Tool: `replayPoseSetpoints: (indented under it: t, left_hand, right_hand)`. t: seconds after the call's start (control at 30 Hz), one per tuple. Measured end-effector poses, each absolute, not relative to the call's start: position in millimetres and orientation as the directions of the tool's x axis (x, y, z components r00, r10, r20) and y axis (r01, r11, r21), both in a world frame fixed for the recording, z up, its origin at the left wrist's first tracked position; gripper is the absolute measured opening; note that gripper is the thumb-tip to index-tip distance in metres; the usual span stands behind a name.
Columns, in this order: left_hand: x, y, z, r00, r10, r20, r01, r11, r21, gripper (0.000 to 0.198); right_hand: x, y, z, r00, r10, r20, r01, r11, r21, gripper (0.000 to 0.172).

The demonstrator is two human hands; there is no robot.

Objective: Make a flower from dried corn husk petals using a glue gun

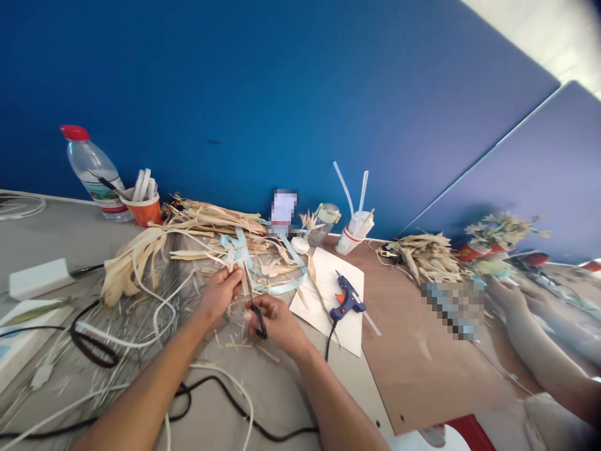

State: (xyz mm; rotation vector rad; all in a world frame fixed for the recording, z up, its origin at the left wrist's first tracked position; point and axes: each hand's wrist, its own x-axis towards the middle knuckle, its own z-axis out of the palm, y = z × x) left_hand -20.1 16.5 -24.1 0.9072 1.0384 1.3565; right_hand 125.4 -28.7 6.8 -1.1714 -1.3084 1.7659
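My right hand [277, 322] grips a pair of scissors [259, 321] by the black handles, and the blades point away from me. Just left of the blades, my left hand [220, 294] is closed in a pinch at the tip of a small pale piece, too small to make out. Behind both hands lies a light blue ribbon [286, 287] on the table. Dried corn husks [220, 219] are heaped beyond it, and more husks [136, 263] lie to the left. Small cut scraps [235, 343] are scattered beneath my hands.
A blue glue gun [346, 299] rests on white paper [319, 313]. Cups [350, 241], a glass jar [325, 222], a phone [284, 207] and a bottle [96, 169] stand along the blue partition. Cables [225, 391] cross the table. Another person's arms [539, 338] are at right.
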Motion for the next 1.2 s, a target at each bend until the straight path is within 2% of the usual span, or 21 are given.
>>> replayPoseSetpoints:
  t: [0.33, 0.6, 0.77, 1.0, 1.2]
  left_hand:
    - [-21, 14, -20, -0.048, 0.997, -0.053, -0.32, 0.035, 0.947, 0.033]
    - [-26, 13, -17, -0.053, 0.997, 0.051, -0.135, -0.057, 0.989, 0.029]
    - [-27, 13, -16, -0.007, 0.999, 0.038, -0.168, -0.038, 0.985, 0.03]
    - [-24, 11, -13, 0.052, 0.998, 0.031, -0.104, -0.026, 0.994, 0.032]
    - [-18, 4, 2, 0.047, 0.999, -0.003, -0.057, 0.006, 0.998, 0.033]
  right_hand:
    - [132, -28, 10, -0.439, 0.859, -0.263, 0.01, -0.288, -0.958, 0.038]
    - [140, -26, 15, -0.476, 0.839, -0.264, 0.023, -0.289, -0.957, 0.038]
    - [143, -26, 15, -0.511, 0.827, -0.236, -0.013, -0.283, -0.959, 0.036]
    - [141, -25, 13, -0.462, 0.849, -0.258, 0.026, -0.278, -0.96, 0.035]
    - [139, -25, 15, -0.396, 0.883, -0.253, -0.008, -0.278, -0.96, 0.034]
